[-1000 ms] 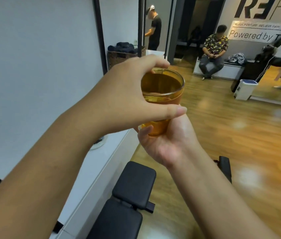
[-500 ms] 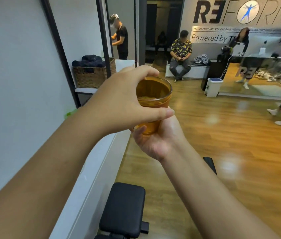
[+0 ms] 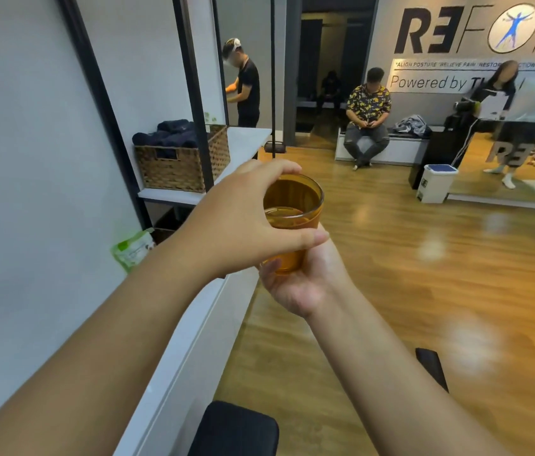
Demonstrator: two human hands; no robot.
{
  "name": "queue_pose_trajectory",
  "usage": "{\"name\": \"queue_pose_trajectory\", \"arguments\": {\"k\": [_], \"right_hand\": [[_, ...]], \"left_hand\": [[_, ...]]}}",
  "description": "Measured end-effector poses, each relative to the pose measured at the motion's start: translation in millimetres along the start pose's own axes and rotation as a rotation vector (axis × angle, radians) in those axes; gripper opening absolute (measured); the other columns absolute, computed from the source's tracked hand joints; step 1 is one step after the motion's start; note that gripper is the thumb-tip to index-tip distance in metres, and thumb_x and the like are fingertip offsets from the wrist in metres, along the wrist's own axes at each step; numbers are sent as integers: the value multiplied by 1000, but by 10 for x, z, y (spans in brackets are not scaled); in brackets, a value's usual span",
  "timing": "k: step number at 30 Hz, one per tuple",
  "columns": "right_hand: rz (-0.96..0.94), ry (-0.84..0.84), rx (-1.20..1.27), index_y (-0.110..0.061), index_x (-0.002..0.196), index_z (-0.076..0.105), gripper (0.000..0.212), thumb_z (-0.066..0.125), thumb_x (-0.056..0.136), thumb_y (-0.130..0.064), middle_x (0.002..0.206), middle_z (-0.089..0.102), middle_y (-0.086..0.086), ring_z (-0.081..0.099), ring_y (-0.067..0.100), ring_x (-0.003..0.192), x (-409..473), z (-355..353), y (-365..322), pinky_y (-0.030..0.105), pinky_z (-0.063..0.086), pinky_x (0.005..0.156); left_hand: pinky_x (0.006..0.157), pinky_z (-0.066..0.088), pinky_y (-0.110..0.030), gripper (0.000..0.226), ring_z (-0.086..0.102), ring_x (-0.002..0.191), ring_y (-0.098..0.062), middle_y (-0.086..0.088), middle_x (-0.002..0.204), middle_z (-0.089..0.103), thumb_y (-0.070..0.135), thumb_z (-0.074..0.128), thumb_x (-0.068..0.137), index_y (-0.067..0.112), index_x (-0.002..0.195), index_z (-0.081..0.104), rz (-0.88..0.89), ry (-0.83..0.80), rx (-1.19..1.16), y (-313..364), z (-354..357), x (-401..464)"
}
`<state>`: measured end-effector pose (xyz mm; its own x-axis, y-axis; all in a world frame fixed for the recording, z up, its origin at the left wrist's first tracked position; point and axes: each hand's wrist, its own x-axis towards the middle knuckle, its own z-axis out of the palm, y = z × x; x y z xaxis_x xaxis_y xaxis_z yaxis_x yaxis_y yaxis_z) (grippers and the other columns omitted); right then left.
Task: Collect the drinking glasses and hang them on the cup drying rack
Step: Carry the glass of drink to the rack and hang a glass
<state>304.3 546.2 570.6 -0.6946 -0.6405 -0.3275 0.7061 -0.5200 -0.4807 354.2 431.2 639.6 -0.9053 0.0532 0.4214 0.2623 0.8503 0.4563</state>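
An amber drinking glass [image 3: 294, 205] is held upright in front of me at the middle of the view. My left hand [image 3: 236, 222] wraps its upper part from the left, thumb across the front and fingers over the far rim. My right hand [image 3: 299, 284] cups the base from below, palm up. The lower part of the glass is hidden by my fingers. No drying rack is in view.
A white ledge [image 3: 193, 327] runs along the grey wall on the left, with a green packet [image 3: 131, 250] and a wicker basket [image 3: 180, 162] of dark towels farther on. A black padded bench [image 3: 236, 429] lies below. Wooden floor [image 3: 423, 274], a white bin [image 3: 435, 183] and several people ahead.
The view has swung further to the right and up, showing more of the room. Both hands keep the same hold on the glass. The bench has slid lower in view.
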Motion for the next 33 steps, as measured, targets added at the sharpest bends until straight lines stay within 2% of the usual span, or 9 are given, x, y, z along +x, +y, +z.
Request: {"name": "queue_pose_trajectory", "arguments": {"k": [3,7,13,16,20,23,27,29,33], "right_hand": [[61,-27,-35,-20,110,73,36,65,95,-51,76,75,2,67,15,52,578,-45,-356,19,47,36],[169,-74,-95,-17,111,73,39,64,95,-52,79,76,4,70,16,56,1252,13,-704,18,46,39],[319,-157,-181,-15,104,74,32,66,95,-45,81,76,3,71,15,58,2120,256,-825,20,48,39],[386,-189,-247,-17,101,76,35,62,97,-49,83,78,1,70,14,62,2558,287,-655,17,43,38],[469,-288,-300,-18,127,72,55,62,94,-61,105,75,6,68,16,80,3067,290,-314,17,42,42],[526,-340,-319,-17,120,72,50,58,95,-58,101,76,9,67,17,78,3406,267,-12,18,43,43],[651,-382,-328,-19,123,63,44,51,101,-55,93,74,8,68,19,72,3890,147,536,23,45,38],[724,-464,-324,-20,128,63,45,47,104,-54,95,74,7,68,19,73,4133,109,819,21,46,39],[889,-575,-351,-21,97,77,46,41,104,-48,91,75,3,63,17,77,4575,19,1324,17,44,39]], "left_hand": [[93,56,-32,88,55,118,-4,21,131,51,76,76,64,49,142,46,-66,39,25,-267,178,465],[92,52,-25,86,54,115,-1,20,132,51,72,78,66,46,143,48,-171,101,53,-628,281,974],[98,53,-28,90,54,122,-4,17,139,49,69,79,70,43,149,44,-347,167,45,-1338,270,1304],[101,52,-30,86,52,124,-5,16,143,48,70,74,74,42,149,44,-428,197,4,-1687,246,1259],[99,52,-26,70,53,126,-6,13,144,53,69,55,87,38,149,47,-536,257,-143,-2119,195,1068],[101,54,-35,57,60,124,-9,13,135,62,66,38,96,36,141,57,-639,427,-225,-2561,206,744],[99,55,-42,45,66,109,-9,12,117,68,50,29,108,32,126,66,-982,657,-215,-3246,407,72],[99,53,-40,42,66,109,-11,11,115,68,49,31,109,31,123,66,-1129,679,-163,-3526,567,-289],[82,46,-16,32,62,107,-4,13,116,67,45,42,107,31,124,65,-1317,634,-48,-3952,919,-784]]}}
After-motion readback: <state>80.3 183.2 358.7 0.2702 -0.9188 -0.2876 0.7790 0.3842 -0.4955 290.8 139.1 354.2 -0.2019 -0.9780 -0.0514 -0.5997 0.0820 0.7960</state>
